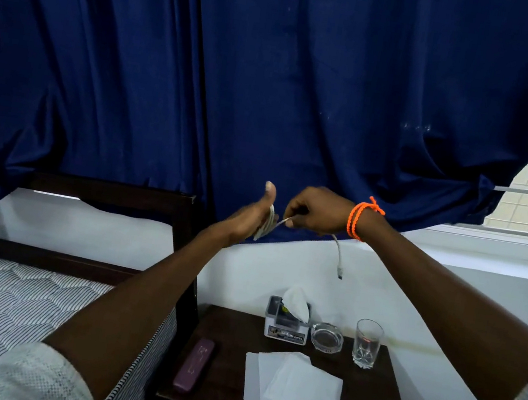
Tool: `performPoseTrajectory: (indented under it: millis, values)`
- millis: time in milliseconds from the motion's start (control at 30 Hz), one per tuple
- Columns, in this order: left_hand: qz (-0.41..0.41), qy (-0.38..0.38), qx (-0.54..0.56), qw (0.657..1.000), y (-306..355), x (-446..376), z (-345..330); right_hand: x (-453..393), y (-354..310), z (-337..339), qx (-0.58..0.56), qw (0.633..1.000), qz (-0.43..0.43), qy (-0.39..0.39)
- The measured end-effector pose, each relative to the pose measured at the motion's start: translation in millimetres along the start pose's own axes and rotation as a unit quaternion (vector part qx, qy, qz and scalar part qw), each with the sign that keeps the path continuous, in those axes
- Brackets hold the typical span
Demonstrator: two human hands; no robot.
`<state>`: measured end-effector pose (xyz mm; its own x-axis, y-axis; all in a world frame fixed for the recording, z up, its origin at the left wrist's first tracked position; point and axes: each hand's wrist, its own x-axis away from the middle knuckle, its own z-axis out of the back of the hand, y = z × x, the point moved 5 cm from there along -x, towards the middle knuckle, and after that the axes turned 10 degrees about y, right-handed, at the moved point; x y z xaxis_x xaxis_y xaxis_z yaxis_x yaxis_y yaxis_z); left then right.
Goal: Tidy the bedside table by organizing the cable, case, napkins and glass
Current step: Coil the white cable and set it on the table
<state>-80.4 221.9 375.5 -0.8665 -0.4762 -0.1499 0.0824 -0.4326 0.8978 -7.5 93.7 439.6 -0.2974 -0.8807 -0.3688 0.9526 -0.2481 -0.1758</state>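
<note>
Holding the white cable (pixel 338 250) up in front of the blue curtain (pixel 273 81), both hands are raised well above the bedside table (pixel 220 388). The left hand (pixel 253 215) has its thumb pointing up, and several loops of the cable lie coiled across its palm, though how its fingers lie behind the coil cannot be told. The right hand (pixel 314 212), with an orange cord bracelet (pixel 361 216) at the wrist, is just beside the left and pinches a taut stretch of cable between them, its fingers curled round it. Below the right wrist the free end of the cable hangs down, its plug dangling in the air above the table's back edge. On the table, a purple case (pixel 194 364) lies along the left edge. White napkins (pixel 292 387) lie spread and overlapping near the front middle. A clear glass (pixel 367 343) stands upright toward the back right corner, with a glass ashtray (pixel 326 337) just to its left and a tissue holder (pixel 287 323) beside that at the back edge. A bed with a striped mattress (pixel 1 297) sits to the left of the table.
</note>
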Motion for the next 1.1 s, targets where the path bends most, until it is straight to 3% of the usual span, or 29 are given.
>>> performPoseTrajectory:
  millis: [67, 167, 600, 833, 1100]
  values:
    - [0.008, -0.021, -0.009, 1.0, -0.6, 3.8, -6.6, -4.3, 1.0, 4.9, 0.028, 0.999, 0.02, 0.023]
    - [0.041, -0.07, 0.078, 0.994, -0.4, 6.5, -14.1, -6.2, 8.1, 8.4, 0.006, 0.999, 0.011, 0.045]
    - [0.009, -0.17, 0.2, 0.965, 11.7, 17.6, -12.3, 2.8, 22.0, 1.3, -0.237, 0.966, -0.043, 0.097]
    - [0.001, -0.133, 0.387, 0.912, 28.7, 17.2, -2.2, 14.5, 19.9, -32.5, -0.503, 0.844, -0.156, 0.104]
    - [0.004, -0.05, 0.511, 0.858, 24.9, 11.4, 8.0, 13.6, 5.0, -46.5, -0.646, 0.724, -0.203, 0.132]
